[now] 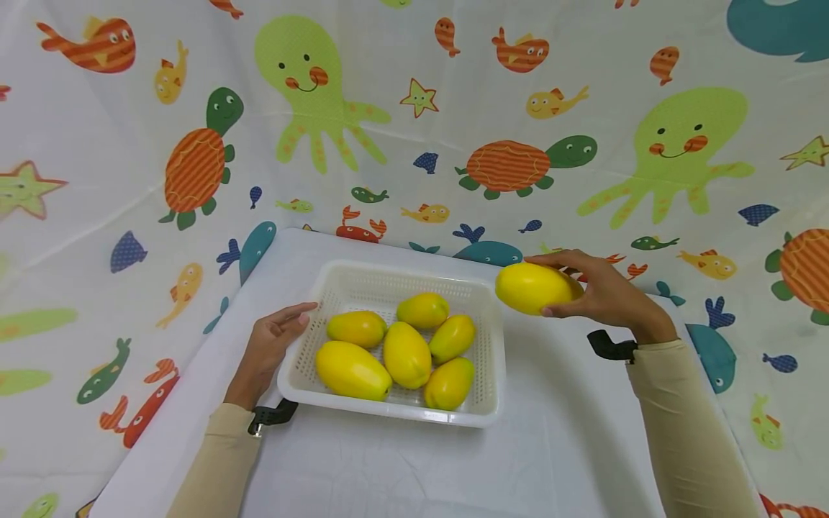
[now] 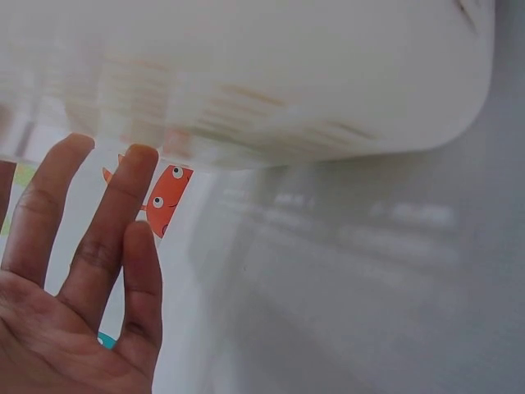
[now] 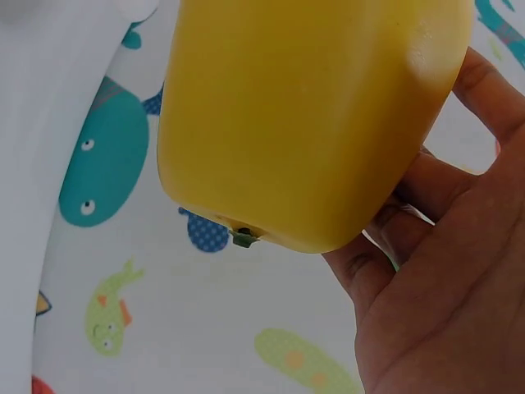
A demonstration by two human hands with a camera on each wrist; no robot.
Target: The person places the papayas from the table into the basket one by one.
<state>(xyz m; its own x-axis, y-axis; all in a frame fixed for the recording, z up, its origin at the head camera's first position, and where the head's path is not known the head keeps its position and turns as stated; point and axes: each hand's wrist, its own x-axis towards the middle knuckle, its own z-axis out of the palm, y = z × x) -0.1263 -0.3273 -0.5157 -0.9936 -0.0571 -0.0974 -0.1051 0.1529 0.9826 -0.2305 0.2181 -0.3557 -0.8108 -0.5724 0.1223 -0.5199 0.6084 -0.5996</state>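
My right hand (image 1: 599, 293) grips a large, smooth yellow papaya (image 1: 534, 288), raised beyond the right rim of a white plastic basket (image 1: 427, 413). Thumb and fingers span its right end. A small green stem nub (image 3: 244, 238) shows on the papaya in the right wrist view. At the basket's left side is my left hand (image 1: 272, 345), its fingers loosely extended with the fingertips right at the wall. In the left wrist view those fingers (image 2: 107, 222) reach up to the basket's underside edge. Several yellow fruits, such as a big one (image 1: 352, 370) and a smaller one (image 1: 422, 311), lie inside.
The basket stands on a table with a white cloth (image 1: 414, 475). A curtain (image 1: 414, 65) printed with sea animals hangs behind the table and at its sides. Dark wrist straps with camera mounts (image 1: 612, 345) sit on both forearms.
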